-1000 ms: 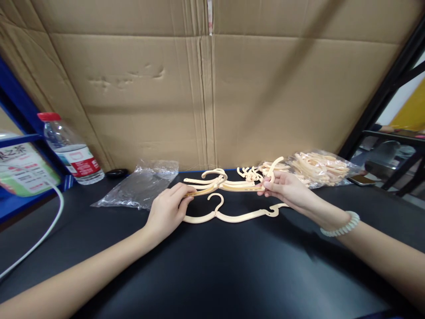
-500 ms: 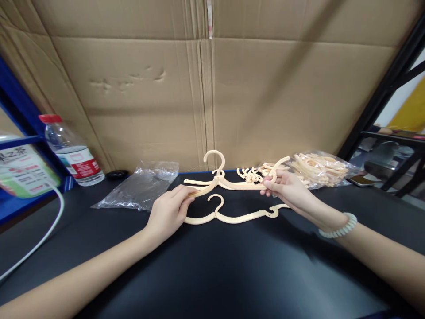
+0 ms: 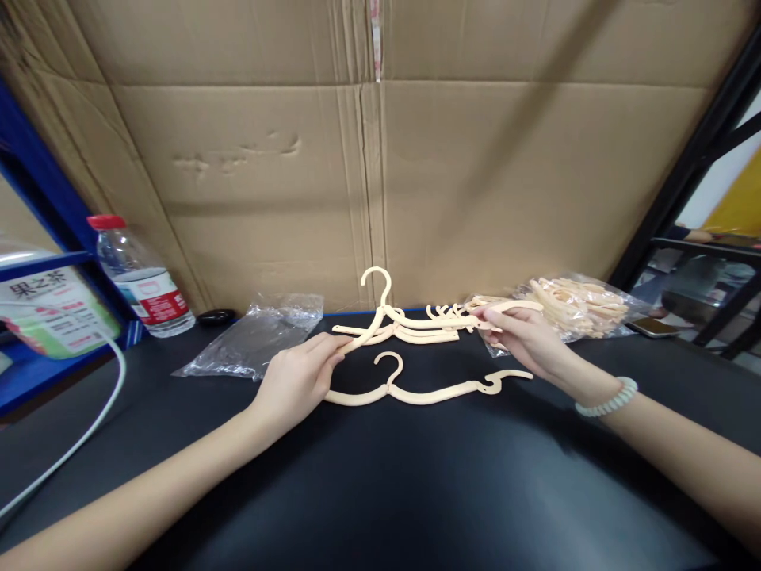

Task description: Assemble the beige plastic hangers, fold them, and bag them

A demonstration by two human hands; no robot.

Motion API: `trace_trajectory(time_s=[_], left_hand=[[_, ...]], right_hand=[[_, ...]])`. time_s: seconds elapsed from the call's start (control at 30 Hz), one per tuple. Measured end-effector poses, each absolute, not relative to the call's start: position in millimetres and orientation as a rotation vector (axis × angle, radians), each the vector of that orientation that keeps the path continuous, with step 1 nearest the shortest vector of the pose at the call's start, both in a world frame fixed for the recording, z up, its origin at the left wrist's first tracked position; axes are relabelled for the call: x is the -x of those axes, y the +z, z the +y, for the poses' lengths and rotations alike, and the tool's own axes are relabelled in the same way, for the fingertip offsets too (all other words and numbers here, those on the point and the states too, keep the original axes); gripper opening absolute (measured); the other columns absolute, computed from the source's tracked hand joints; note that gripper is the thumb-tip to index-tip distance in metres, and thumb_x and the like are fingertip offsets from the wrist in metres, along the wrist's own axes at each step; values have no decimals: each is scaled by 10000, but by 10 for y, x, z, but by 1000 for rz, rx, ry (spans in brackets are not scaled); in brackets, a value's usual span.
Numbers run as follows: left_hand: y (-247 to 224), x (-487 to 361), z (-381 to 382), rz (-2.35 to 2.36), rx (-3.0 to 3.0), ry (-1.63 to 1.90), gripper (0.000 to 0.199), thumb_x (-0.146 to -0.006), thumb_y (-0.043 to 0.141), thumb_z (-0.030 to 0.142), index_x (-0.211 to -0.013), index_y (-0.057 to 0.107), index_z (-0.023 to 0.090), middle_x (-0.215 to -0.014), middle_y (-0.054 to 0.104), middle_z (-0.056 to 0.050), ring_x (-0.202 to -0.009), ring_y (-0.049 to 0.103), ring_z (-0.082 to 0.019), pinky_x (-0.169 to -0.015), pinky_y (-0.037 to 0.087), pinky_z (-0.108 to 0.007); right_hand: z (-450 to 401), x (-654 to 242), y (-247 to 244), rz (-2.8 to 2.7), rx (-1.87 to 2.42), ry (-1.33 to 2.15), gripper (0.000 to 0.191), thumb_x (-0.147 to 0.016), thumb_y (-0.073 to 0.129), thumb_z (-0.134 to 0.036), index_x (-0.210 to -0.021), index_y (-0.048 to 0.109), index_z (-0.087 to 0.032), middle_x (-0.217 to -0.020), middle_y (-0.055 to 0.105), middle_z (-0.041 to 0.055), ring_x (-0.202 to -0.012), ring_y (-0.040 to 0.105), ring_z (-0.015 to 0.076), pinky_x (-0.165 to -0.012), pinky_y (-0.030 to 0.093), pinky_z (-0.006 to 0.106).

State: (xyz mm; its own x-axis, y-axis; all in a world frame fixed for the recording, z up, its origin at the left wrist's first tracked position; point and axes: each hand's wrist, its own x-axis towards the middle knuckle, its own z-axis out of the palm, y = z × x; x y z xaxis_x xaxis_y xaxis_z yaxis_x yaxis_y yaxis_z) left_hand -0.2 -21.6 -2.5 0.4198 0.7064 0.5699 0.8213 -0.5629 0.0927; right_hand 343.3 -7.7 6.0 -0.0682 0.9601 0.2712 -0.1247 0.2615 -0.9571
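My left hand point(image 3: 300, 369) is closed round the left arm of a cream plastic clothes hanger point(image 3: 416, 323), raised with its hook upward. At the hanger's right end, my right hand point(image 3: 523, 329) pinches a small curved hook piece point(image 3: 523, 305). The fingers partly cover where piece and arm meet, so I cannot tell whether they are joined. A second hanger point(image 3: 431, 337) lies just behind, partly hidden. Nearer to me a third hanger point(image 3: 434, 394) lies flat, with a curved hook piece point(image 3: 492, 383) at its right end; my left hand overlaps its left end.
Several loose hook pieces point(image 3: 443, 312) lie at the back beside a clear bag of hanger parts point(image 3: 586, 305). An empty plastic bag point(image 3: 255, 333), a bottle point(image 3: 146, 285) and a dark rounded object point(image 3: 216, 317) are left. A white cable point(image 3: 110, 404) crosses the left side. Cardboard point(image 3: 267, 182) stands behind the black table point(image 3: 386, 492).
The hook piece in my right hand has turned from pointing upward to lying nearly level. The held hanger has tilted a little, exposing more of the hanger behind. My left hand keeps its grip.
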Motion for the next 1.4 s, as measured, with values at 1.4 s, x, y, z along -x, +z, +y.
trace_trajectory(time_s=[1.4], left_hand=[[466, 90, -381, -1136, 2898, 121, 119, -859, 492, 130, -777, 539, 203, -793, 608, -6, -722, 589, -177, -621, 374, -271]], right_hand=[[0, -3845, 212, -2610, 1284, 748, 368, -768, 680, -534, -750, 648, -168, -764, 628, 50, -683, 558, 173, -614, 418, 291]])
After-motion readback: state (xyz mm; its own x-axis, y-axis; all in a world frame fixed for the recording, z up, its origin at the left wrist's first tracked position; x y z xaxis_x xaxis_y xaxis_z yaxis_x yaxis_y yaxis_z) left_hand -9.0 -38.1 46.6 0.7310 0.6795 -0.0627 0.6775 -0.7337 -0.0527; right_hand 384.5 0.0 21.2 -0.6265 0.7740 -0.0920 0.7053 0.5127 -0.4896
